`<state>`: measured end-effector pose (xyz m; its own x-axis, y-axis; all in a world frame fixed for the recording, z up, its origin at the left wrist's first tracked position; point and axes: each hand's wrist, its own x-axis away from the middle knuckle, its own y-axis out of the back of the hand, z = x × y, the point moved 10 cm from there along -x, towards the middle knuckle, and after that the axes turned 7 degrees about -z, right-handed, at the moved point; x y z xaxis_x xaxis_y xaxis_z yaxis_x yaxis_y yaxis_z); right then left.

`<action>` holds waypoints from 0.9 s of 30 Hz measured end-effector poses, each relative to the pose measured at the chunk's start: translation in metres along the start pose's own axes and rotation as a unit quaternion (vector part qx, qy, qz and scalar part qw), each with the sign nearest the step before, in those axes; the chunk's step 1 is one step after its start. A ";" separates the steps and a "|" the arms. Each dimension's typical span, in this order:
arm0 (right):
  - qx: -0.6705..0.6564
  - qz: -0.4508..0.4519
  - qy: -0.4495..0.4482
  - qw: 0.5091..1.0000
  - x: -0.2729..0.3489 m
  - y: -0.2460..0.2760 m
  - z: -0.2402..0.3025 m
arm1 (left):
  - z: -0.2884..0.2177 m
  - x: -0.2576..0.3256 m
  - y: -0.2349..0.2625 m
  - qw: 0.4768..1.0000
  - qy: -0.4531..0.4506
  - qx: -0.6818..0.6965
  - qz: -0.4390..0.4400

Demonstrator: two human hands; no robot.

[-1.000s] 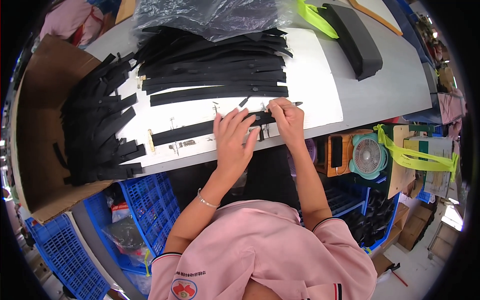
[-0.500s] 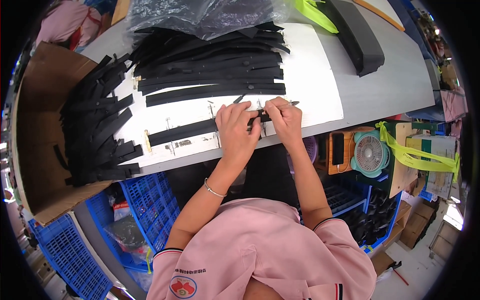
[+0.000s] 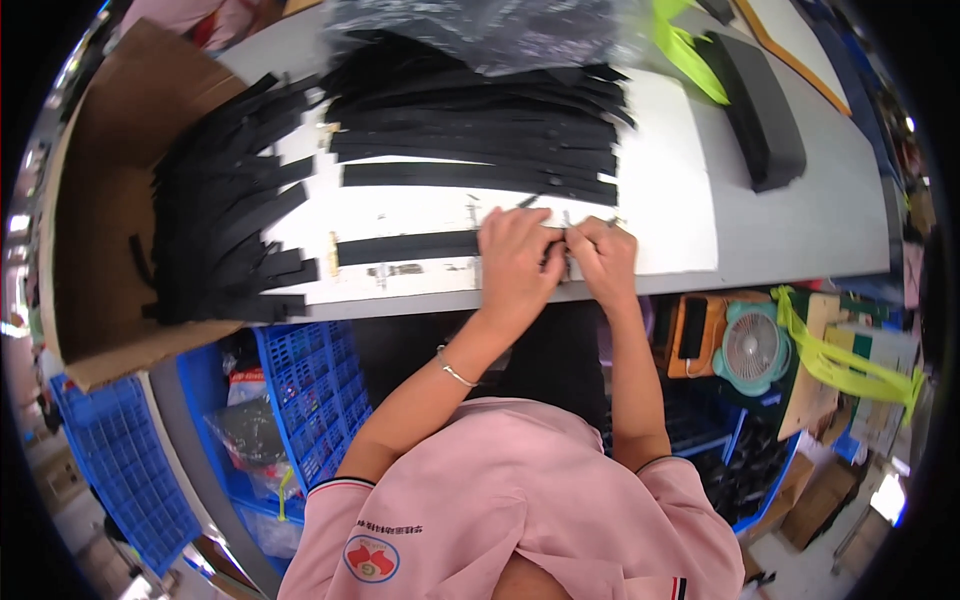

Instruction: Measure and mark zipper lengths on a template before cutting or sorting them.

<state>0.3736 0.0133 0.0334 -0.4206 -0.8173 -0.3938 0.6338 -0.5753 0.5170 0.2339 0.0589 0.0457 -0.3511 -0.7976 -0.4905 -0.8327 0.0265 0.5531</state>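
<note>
Black strap (image 3: 405, 246) lies flat along the near edge of the white sheet (image 3: 680, 200) on the grey table (image 3: 830, 230), its right end covered by the left hand (image 3: 515, 262) and right hand (image 3: 603, 258), which meet fingertip to fingertip. Both hands have fingers curled and pinched onto that strap end; any small fitting between them is hidden. For a clean result, judge it best to keep the strap pressed flat and straight, with the left hand pinning it while the right works, clear of the strap stack (image 3: 480, 130) behind.
</note>
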 end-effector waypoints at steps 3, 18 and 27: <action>-0.143 -0.004 -0.114 0.983 0.008 0.009 -0.023 | -0.006 0.005 -0.001 1.000 -0.009 0.013 0.023; -0.185 -0.140 -0.165 0.959 0.014 0.024 -0.036 | 0.041 -0.064 -0.023 0.998 0.021 0.055 0.028; -0.131 -0.081 -0.160 0.975 0.004 0.010 -0.018 | 0.133 0.017 0.173 0.977 0.081 -0.192 -0.033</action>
<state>0.3897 0.0048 0.0232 -0.6827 -0.7094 -0.1751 0.6693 -0.7033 0.2397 0.0263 0.1304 0.0434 -0.2045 -0.8754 -0.4379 -0.6175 -0.2317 0.7517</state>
